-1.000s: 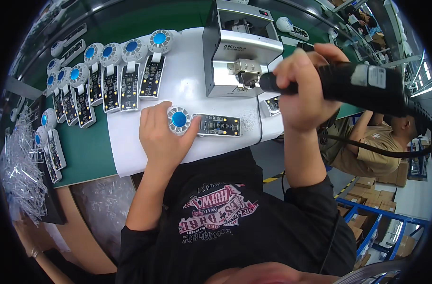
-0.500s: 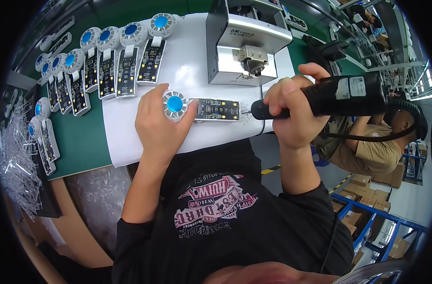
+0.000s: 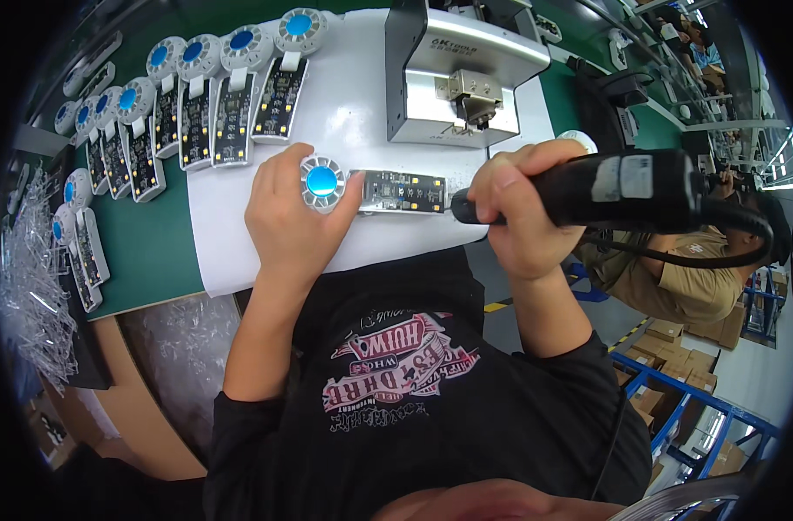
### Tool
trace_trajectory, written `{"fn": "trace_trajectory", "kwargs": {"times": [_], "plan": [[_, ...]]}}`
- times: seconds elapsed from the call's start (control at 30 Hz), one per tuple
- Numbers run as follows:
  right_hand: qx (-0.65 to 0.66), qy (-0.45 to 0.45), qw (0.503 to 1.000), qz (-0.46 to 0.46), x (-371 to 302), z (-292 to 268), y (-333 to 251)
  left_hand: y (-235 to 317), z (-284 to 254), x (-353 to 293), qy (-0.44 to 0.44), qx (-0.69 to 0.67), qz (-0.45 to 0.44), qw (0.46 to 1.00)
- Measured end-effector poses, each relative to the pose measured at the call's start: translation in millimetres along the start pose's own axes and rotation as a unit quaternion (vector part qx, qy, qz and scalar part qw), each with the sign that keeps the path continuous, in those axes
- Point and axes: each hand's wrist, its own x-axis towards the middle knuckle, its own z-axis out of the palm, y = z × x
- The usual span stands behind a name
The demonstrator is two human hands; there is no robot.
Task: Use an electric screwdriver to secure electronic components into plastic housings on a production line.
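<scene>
A green workbench top [image 3: 158,265] fills the upper left, partly covered by a sheet of white paper [image 3: 344,95]. Near the paper's far right corner stands a boxy silver metal machine [image 3: 453,108]. Along its left edge lie white units with round blue-centred heads and black circuit boards [image 3: 197,117]. Beyond the bench's right end are a person in a tan top [image 3: 696,282] and blue metal shelving [image 3: 674,399] with cardboard boxes.

Near the paper's front edge, one white plastic unit with a round blue-centred head and black circuit board [image 3: 405,192] lies flat. The left hand [image 3: 288,213] curves around its head, held between thumb and fingers. The right hand [image 3: 522,208] is wrapped around a black cylindrical power screwdriver [image 3: 557,193], its tip at the board's right end; contact is unclear.

Dark lettering marks the machine's front, a pale label the screwdriver, and pink-and-white lettering the wearer's black shirt [image 3: 388,382].
</scene>
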Motion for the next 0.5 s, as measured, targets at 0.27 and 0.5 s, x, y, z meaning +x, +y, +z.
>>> {"fn": "trace_trajectory", "kwargs": {"times": [0.27, 0.5], "plan": [[0.000, 0.094, 0.986, -0.139, 60, -3, -19, 1, -1, -11, -0.001, -0.004, 0.013, 1.000], [-0.056, 0.073, 0.994, -0.060, 71, 11, -11, -2, -1, -9, 0.007, 0.004, 0.020, 1.000]]}}
